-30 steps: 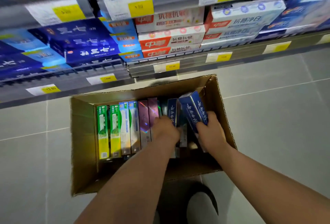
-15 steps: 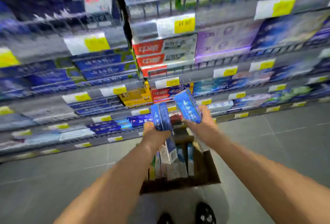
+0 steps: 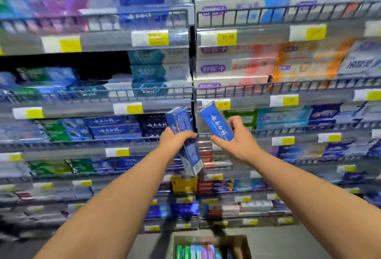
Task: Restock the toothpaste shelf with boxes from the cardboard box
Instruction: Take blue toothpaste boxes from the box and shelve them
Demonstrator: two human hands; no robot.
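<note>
2 blue boxes (image 3: pixel 181 122) before stocked shelves (image 3: pixel 94 95)

Both my arms reach forward and up, bare from elbow to wrist, converging toward the middle of the view. My left hand (image 3: pixel 175 141) sits a little lower, back of the hand toward me, fingers curled round a blue box (image 3: pixel 183 135) with the thumb across its near face. My right hand (image 3: pixel 237 139) is just beside it, apart from the left, wrist bent slightly inward, fingers wrapped over the far edge of a second blue box (image 3: pixel 215 122) and thumb underneath. Both forearms are blurred at the edges.
</note>
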